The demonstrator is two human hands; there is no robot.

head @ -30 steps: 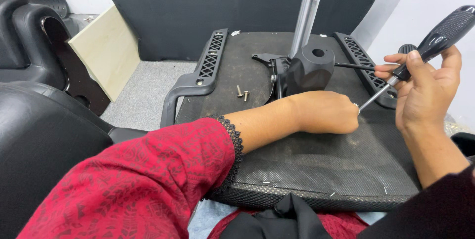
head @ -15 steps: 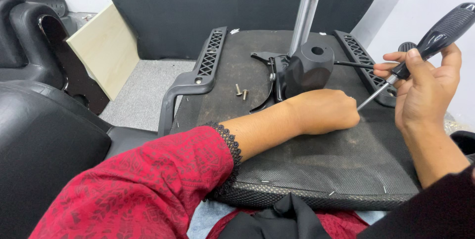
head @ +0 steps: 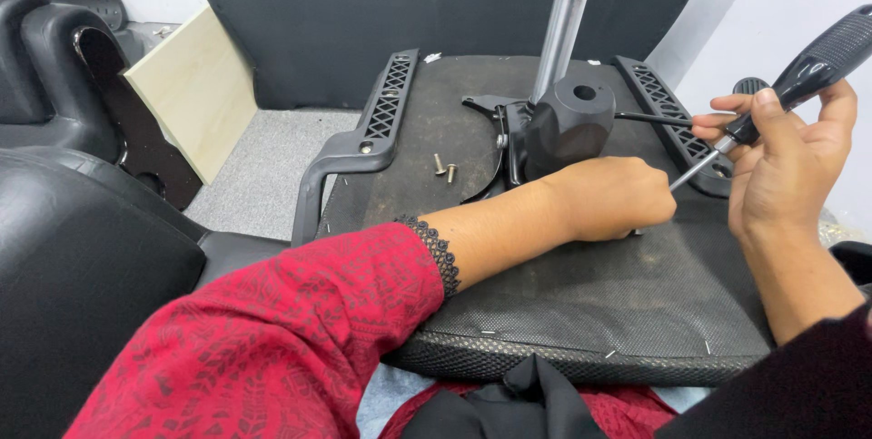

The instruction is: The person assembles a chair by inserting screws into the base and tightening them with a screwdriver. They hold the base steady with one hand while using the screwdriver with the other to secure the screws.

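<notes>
While the screwdriver (head: 772,103) slants across the right side of the view, its long line runs from the fat black handle up by the wall down to the thin metal tip, which points low and to the left. The right hand (head: 786,171) is pinching it where the handle meets the shaft, thumb on top and fingers under — a closed grip on the tool. The tip aims at the left hand (head: 613,198), which lies just beside it, so the left hand is the nearer one to the tip's end. That left hand is curled into a fist, knuckles down on the dark underside of the chair seat (head: 581,303); what it may be holding cannot be seen. Just behind the fist sits the black chair mechanism (head: 568,126) with a shiny metal post (head: 563,17) rising from it. Two loose screws (head: 445,168) lie on the seat bottom, well to the left — far from both hands. A black armrest (head: 363,139) runs along the seat's left edge.
</notes>
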